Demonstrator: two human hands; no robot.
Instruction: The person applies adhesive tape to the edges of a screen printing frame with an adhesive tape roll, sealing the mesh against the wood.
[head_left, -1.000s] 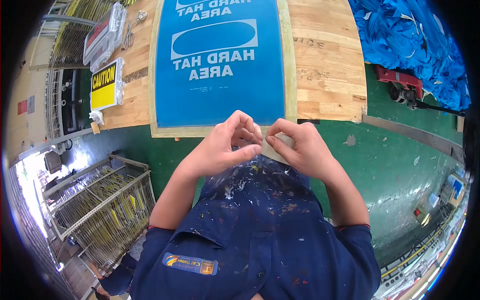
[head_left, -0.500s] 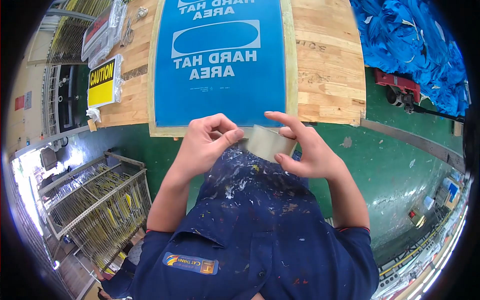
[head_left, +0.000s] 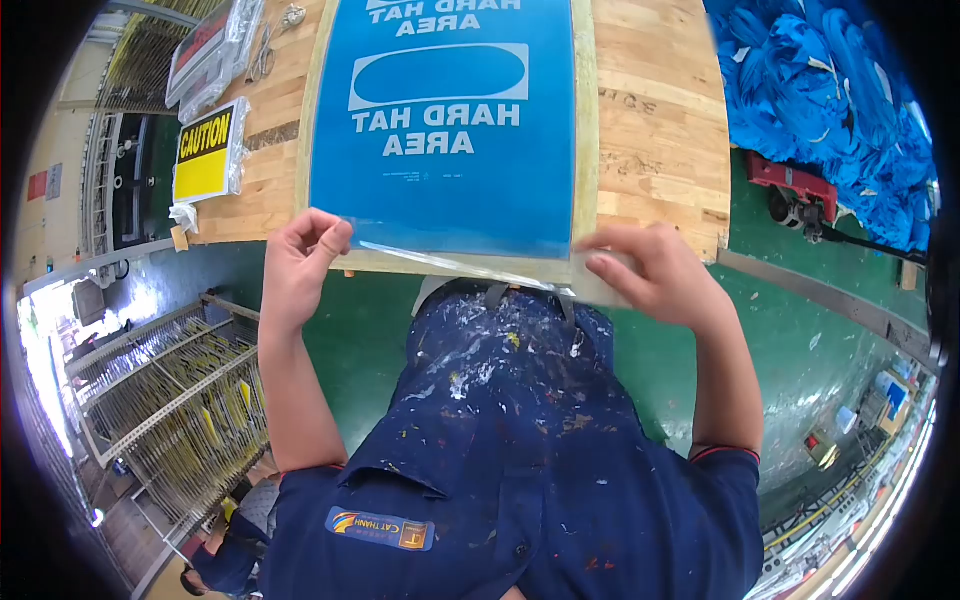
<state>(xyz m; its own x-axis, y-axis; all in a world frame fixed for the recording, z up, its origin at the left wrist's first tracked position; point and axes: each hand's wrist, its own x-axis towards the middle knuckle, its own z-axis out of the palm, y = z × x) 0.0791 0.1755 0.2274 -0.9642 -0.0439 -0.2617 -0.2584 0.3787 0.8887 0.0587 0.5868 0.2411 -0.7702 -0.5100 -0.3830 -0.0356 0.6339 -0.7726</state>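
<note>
A strip of clear tape [head_left: 460, 265] is stretched between my two hands, along the near edge of a blue printing screen [head_left: 440, 210]. The screen carries mirrored "HARD HAT AREA" lettering and has a pale frame [head_left: 587, 120]. My left hand [head_left: 305, 262] pinches the strip's free end at the screen's near left corner. At the near right corner, my right hand [head_left: 655, 272] is curled round the roll of clear tape [head_left: 597, 282], which is blurred and partly covered by the fingers.
The screen lies on a wooden table [head_left: 660, 130]. Bagged signs, among them a yellow "CAUTION" sign [head_left: 205, 155], lie on the left. A heap of blue material [head_left: 820, 110] is at the right, above a red metal piece [head_left: 792, 187]. A rack [head_left: 180, 400] stands lower left, near another person [head_left: 225, 555].
My hands have moved apart, the left one leftward and the right one rightward with the roll. A long strip of tape now spans between them.
</note>
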